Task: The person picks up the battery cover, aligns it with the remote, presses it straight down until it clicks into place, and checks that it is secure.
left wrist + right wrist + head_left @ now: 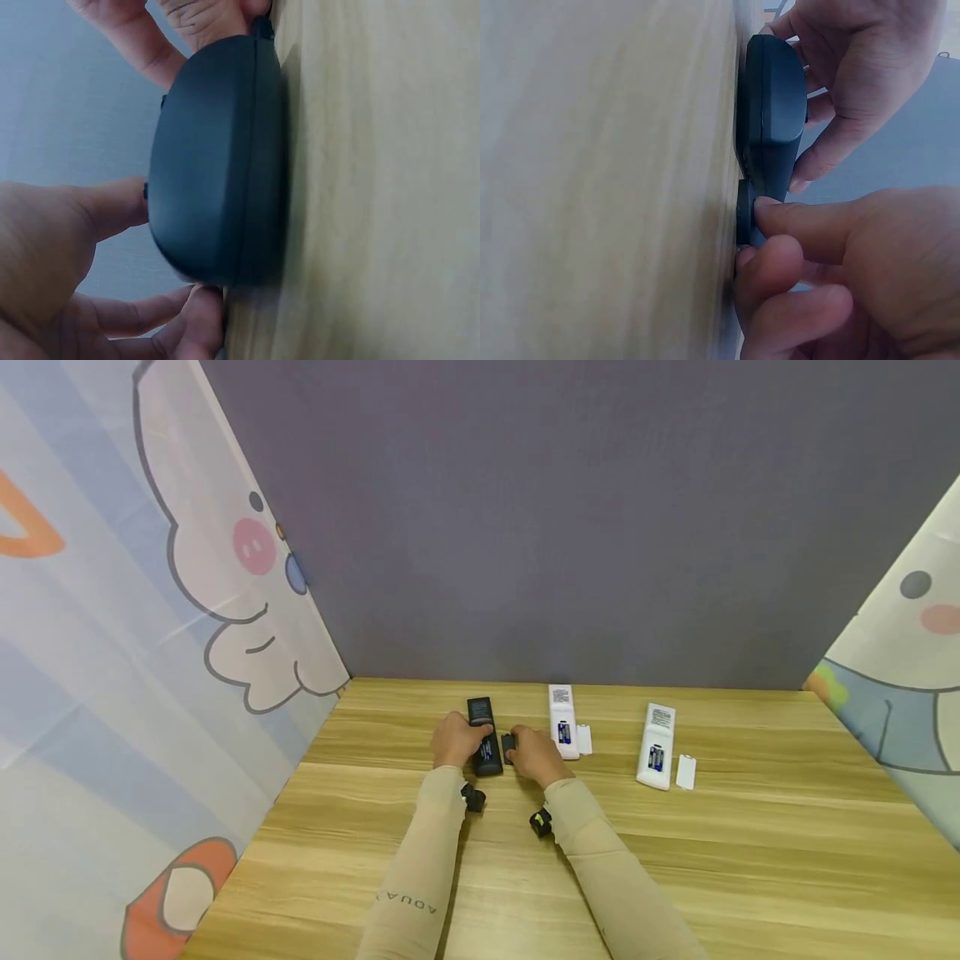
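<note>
Wood table (750,843): left hand (456,741) grips black remote (489,760), right hand (538,756) pinches black lid (507,743), white remotes (661,731) at their three o'clock.

On the left sleeve (422,860), on the near side of the black remote control (488,767), "AQUA" can be read. Fine print is carried by the backs of that remote and of the nearer white remote control (562,714) and farther white remote control (654,772) to its right, too small to be read.
</note>
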